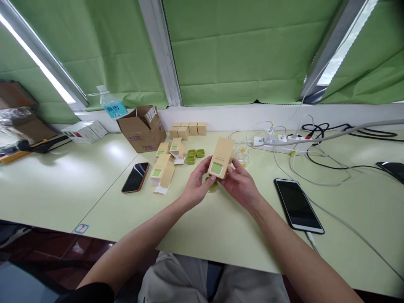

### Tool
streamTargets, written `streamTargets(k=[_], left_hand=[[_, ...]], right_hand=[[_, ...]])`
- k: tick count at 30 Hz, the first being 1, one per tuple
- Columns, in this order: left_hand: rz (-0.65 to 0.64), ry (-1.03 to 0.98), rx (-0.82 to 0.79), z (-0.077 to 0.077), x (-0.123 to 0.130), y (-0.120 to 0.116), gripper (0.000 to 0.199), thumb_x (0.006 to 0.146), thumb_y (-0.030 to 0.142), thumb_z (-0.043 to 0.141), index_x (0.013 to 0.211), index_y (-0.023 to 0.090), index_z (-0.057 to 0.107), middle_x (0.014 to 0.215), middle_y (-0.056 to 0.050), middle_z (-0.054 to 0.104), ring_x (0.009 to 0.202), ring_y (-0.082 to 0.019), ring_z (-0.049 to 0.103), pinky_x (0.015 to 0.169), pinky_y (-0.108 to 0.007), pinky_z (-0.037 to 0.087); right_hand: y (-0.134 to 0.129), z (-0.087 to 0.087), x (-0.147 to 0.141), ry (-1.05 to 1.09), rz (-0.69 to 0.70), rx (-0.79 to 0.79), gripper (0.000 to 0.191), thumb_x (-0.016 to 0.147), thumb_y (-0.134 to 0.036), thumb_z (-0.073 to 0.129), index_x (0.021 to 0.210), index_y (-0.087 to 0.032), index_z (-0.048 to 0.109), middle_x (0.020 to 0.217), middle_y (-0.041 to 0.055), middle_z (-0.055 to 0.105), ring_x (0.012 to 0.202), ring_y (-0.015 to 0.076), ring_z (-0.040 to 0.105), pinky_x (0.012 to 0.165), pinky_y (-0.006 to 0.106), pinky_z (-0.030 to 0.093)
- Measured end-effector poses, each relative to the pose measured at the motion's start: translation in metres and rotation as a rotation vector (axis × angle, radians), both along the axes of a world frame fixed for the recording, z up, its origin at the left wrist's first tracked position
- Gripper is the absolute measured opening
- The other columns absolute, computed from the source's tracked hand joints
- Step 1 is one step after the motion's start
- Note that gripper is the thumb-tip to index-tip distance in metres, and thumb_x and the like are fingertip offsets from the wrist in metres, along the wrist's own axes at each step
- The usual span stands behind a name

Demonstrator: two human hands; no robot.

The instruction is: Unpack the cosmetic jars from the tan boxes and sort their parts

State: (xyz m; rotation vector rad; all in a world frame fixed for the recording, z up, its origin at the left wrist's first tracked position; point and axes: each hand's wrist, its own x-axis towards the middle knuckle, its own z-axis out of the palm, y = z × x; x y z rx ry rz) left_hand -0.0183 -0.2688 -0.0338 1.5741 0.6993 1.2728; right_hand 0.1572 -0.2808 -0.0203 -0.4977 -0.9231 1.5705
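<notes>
With the fingers of your left hand [198, 183] and right hand [241, 185] closed on its sides, you hold the narrow cardboard box [222, 155] above the surface [233, 235], apparently to position it, and the next move probably calls for light, even pressure.

open tabletop [221, 231] just before me, small cartons [167, 171] in the way leftward, plugged-in phone [298, 204] obstructing my right

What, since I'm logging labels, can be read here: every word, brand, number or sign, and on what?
Nothing reads with certainty.
Bottle: large characters, too blurred.
Carton: purple print and white label, too blurred.
Held box: print too small.
Boxes beside carton: any print too small.
White box: print too small.
Table sticker: red mark, unclear.
</notes>
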Motion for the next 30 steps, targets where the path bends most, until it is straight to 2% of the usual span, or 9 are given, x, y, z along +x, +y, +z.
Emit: streamTargets(k=[5,13,20,30], left_hand=[[0.016,0.01,0.015,-0.002,-0.001,-0.001,0.067,0.095,0.049,0.079,0.155,0.027,0.057,0.158,-0.013,0.063,0.15,-0.032,0.055,0.127,-0.047,0.044],[0.002,-0.015,0.031,0.006,0.002,-0.008,0.063,0.095,0.047,0.078,0.151,0.027,0.056,0.155,-0.013,0.063,0.145,-0.032,0.059,0.125,-0.048,0.045],[-0.025,-0.047,-0.017,0.008,0.003,-0.01,0.064,0.092,0.047,0.081,0.148,0.029,0.056,0.149,-0.012,0.063,0.14,-0.032,0.059,0.118,-0.046,0.049],[-0.052,-0.045,-0.047,0.012,0.002,-0.012,0.065,0.091,0.048,0.081,0.146,0.03,0.053,0.148,-0.013,0.062,0.138,-0.032,0.061,0.113,-0.045,0.051]], right_hand=[[-0.002,-0.001,-0.001,-0.071,-0.006,0.026,0.052,0.084,-0.053,0.088,0.127,-0.035,0.063,0.126,0.0018,0.081,0.116,0.0272,0.077,0.101,0.05,0.064],[-0.004,-0.002,-0.007,-0.037,0.002,0.032,0.055,0.082,-0.051,0.092,0.125,-0.034,0.063,0.127,0.0027,0.081,0.121,0.0279,0.077,0.108,0.052,0.061],[-0.006,-0.001,-0.008,-0.069,-0.005,0.05,0.056,0.081,-0.056,0.092,0.123,-0.033,0.063,0.126,0.0045,0.08,0.128,0.0305,0.074,0.106,0.052,0.063],[-0.007,-0.002,-0.008,-0.077,-0.003,0.053,0.058,0.082,-0.054,0.091,0.129,-0.034,0.061,0.126,0.0042,0.081,0.124,0.029,0.076,0.109,0.052,0.061]])
